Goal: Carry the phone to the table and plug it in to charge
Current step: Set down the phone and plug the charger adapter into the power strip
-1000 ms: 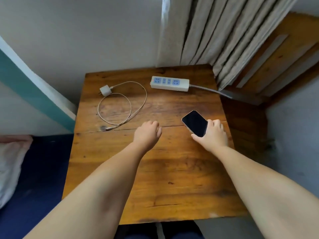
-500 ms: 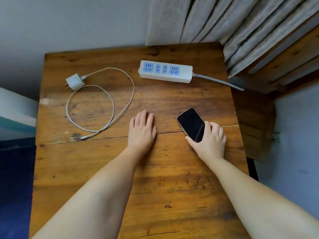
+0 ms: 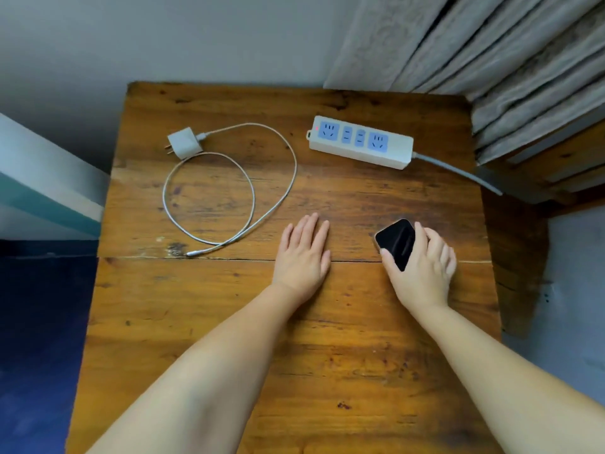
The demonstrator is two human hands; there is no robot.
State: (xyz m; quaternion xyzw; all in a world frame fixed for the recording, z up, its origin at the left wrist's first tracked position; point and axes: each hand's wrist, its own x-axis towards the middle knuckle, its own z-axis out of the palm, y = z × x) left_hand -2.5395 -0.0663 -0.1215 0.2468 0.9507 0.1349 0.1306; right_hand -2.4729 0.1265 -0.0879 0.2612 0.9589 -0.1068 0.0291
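Right grip: your right hand (image 3: 422, 270) is wrapped around the phone (image 3: 396, 242), thumb on its near-left edge, fingers over its right side; dark screen faces up.
Left grip: your left hand (image 3: 302, 253) lies flat, palm down, fingers together and straight, holding nothing.
Phone position: low over the surface (image 3: 327, 355), right of centre, tilted toward the far left; whether its lower end touches the wood, you cannot tell.
Step in hand: carrying looks done; you appear to be setting the phone down or steadying it before charging.
Cable end: the free plug (image 3: 193, 253) of the charging cable (image 3: 262, 178) lies near your left hand, on its left, beside the seam in the wood.
Next move, by my reading: the left hand needs to take that cable end and bring it to the phone's port, which is hidden under your right palm.
After that: the adapter (image 3: 184, 143) lies loose at the far left, prongs out, so it needs seating in the power strip (image 3: 360, 142), well apart from it at the far right.
Risk: the looped cable may drag or snag as you pull.
Count: one phone, one cable, one adapter, one power strip with four blue socket faces, two hands.
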